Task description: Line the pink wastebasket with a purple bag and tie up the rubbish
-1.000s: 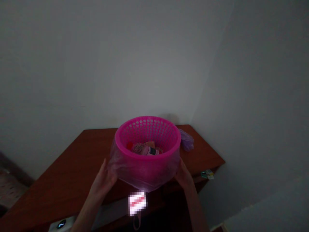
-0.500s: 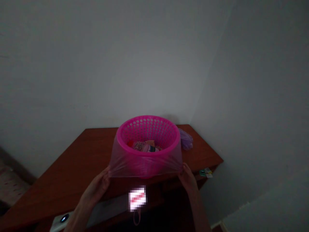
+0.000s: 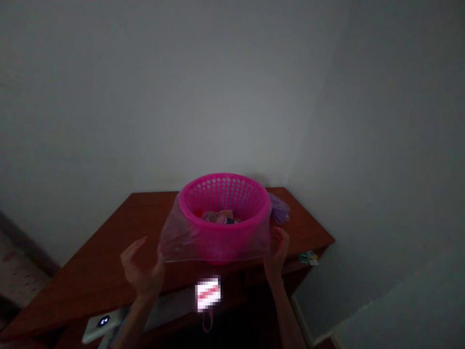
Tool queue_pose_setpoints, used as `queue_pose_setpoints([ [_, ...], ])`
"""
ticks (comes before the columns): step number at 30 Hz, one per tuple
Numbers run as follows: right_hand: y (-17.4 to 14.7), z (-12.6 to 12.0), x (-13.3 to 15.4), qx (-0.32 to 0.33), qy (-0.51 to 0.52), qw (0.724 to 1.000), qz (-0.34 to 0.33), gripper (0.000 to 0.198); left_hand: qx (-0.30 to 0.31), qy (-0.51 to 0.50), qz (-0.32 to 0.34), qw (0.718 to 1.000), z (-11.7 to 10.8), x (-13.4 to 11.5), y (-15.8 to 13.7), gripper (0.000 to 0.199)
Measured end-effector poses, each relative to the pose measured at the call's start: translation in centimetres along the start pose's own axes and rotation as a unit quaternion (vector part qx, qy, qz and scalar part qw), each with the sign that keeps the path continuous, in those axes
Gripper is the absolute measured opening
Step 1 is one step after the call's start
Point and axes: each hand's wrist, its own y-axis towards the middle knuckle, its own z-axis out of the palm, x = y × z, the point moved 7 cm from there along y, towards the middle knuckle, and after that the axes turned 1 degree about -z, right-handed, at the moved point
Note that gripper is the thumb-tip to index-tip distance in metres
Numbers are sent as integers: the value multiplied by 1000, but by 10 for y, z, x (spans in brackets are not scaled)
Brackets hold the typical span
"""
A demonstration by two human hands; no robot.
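Observation:
A round pink basket (image 3: 223,225) with a perforated wall stands near the front of the brown desk. Inside lie small items, among them a red piece and a pinkish packet (image 3: 225,219). A thin, see-through plastic bag (image 3: 178,242) is drawn around the basket's outside, its loose edge spread toward me. My left hand (image 3: 143,269) is beside the bag's left corner, fingers spread and the thumb against the film. At the right corner, my right hand (image 3: 276,254) has its fingers curved apart from the thumb, which touches the film.
A crumpled purple plastic bag (image 3: 279,209) lies behind the basket on the right. Small cards (image 3: 308,258) stick out at the desk's right edge. A white device with a lit display (image 3: 103,321) is below the front edge on the left. Walls border the desk behind and right.
My left hand's fingers have opened away from the bag's edge. My right hand has risen a little, its fingers parting from the thumb. The film hangs looser on the left.

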Motion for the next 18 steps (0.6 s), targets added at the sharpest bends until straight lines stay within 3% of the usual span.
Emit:
queue_pose_setpoints([
  [2, 16, -3, 23, -10, 17, 1000, -19, 38, -35, -23, 40, 998, -7, -15, 21, 53],
  [3, 25, -1, 33, 6, 22, 1000, -11, 38, -24, -29, 42, 998, -6, -22, 32, 56],
  [7, 54, 16, 70, 100, 35, 994, 30, 35, 72, -34, -10, 997, 11, -50, 68, 55],
  [11, 85, 28, 104, 112, 30, 993, -22, 22, 120, -36, -21, 992, 27, -84, 101, 32],
  [13, 104, 34, 109, 129, 9, 991, -42, 20, 182, -70, -47, 980, 41, -92, 122, 27],
  [15, 125, 41, 103, 177, -6, 984, -37, 22, 300, -137, -120, 936, 65, -89, 140, 27],
  [18, 156, 52, 77, 285, -7, 958, 32, 24, 448, -243, -266, 818, 102, -73, 158, 23],
])
